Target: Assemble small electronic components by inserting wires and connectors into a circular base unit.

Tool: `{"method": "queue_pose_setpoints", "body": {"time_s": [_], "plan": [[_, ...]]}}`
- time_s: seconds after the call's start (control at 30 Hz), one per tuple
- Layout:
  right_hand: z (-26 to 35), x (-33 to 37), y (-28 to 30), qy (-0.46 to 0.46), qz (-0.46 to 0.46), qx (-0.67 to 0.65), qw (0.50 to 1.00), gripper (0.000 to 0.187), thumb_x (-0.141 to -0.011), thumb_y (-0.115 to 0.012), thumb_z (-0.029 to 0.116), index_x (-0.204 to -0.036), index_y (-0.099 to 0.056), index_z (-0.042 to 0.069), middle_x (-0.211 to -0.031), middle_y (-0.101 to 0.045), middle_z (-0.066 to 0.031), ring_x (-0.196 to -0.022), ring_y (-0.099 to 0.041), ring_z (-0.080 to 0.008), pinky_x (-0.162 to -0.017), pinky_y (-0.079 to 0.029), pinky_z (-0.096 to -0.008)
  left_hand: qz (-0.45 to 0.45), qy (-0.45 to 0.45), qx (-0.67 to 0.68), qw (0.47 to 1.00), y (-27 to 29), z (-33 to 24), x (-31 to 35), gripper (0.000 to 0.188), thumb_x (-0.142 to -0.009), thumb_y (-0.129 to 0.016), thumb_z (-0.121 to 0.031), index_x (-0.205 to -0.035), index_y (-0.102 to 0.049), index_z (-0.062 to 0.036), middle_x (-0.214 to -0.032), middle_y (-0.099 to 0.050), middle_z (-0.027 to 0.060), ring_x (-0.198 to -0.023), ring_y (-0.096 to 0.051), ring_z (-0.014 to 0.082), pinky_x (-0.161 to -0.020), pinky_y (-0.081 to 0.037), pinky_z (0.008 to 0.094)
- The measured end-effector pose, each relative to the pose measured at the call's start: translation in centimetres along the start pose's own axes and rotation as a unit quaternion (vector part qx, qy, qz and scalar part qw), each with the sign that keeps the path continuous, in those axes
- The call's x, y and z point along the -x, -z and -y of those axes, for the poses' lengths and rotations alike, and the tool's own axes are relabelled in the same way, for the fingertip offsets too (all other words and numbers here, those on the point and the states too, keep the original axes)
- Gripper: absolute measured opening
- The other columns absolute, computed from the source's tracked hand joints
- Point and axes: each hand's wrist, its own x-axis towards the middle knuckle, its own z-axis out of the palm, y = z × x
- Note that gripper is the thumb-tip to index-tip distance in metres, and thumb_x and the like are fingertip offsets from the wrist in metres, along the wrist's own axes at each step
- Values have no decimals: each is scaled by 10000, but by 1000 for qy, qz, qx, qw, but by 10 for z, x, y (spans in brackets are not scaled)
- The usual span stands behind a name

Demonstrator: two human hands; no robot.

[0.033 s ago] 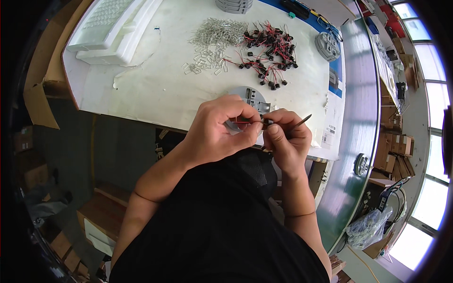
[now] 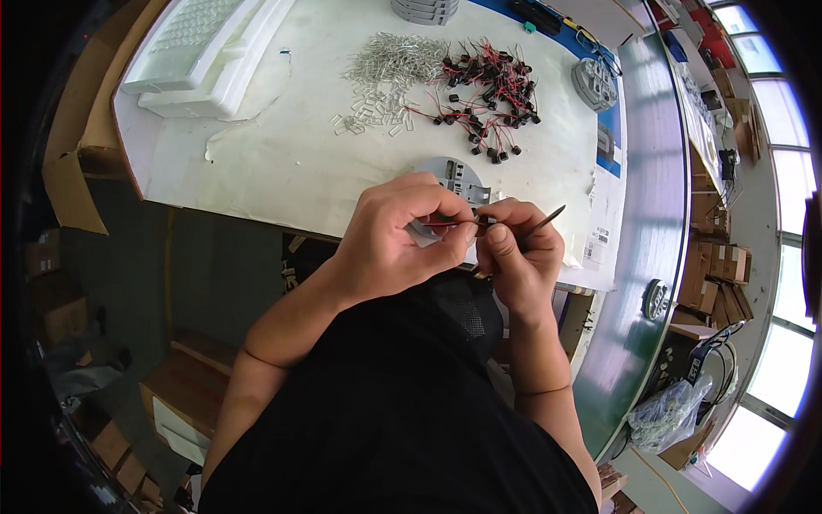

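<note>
Close together at the table's near edge, my two hands work on one small wired part. My left hand (image 2: 398, 231) pinches its thin red and dark wires (image 2: 441, 224) between thumb and forefinger. Between the thumb and fingers of my right hand (image 2: 524, 257) is the small black part (image 2: 485, 221), mostly covered by the fingertips. A thin, dark, pointed tool (image 2: 555, 216) also sticks out of the right hand, its other end hidden. Just beyond the hands, partly behind them, lies a round grey plastic housing (image 2: 460, 174) with slots and a metal clip.
Farther back on the white table (image 2: 282, 171) lie a heap of clear U-shaped pieces (image 2: 390, 68) and a pile of black parts with red wires (image 2: 497, 86). White foam trays (image 2: 201, 64) stand far left. More grey housings (image 2: 595, 84) sit at the back and right.
Almost nothing differs; my right hand has shifted very slightly, and the grip of both hands stays the same.
</note>
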Motion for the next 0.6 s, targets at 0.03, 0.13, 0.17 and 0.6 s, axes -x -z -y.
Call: {"method": "queue_pose_setpoints", "body": {"time_s": [0.03, 0.13, 0.17, 0.6], "plan": [[-1, 1, 0, 0, 0, -1, 1000, 209, -967, -743, -44, -1169, -689, -35, -927, -706, -46, -674, -587, -66, -592, -481, -203, -14, -27, -28, 999, 0, 0, 1, 60, -859, -770, -10, -903, -729, -6, -807, -668, 46, -724, -626, 134, -672, -508, 283], [-2, 2, 2, 8, 21, 6, 1000, 221, -963, -750, -39, -1173, -683, -38, -941, -708, -60, -683, -587, -69, -590, -476, -197, -18, -35, -30, 999, 1, 0, 2, 63, -855, -771, -8, -902, -729, -9, -807, -667, 47, -723, -624, 136, -661, -508, 286], [-2, 2, 1, 7, 21, 5, 1000, 221, -963, -750, -39, -1173, -683, -38, -941, -708, -60, -683, -587, -69, -590, -476, -197, -20, -38, -32, 999, 2, 0, 2, 65, -853, -771, -7, -902, -730, -11, -806, -666, 48, -722, -623, 138, -655, -508, 287], [-4, 0, -4, 190, 19, 305, 933, 194, -933, -754, -67, -1118, -720, -20, -989, -711, -72, -785, -642, -88, -635, -502, -250, 18, 46, 29, 998, 0, 2, 4, 55, -843, -722, 17, -885, -690, -1, -838, -642, 40, -755, -598, 112, -689, -491, 268]]}}
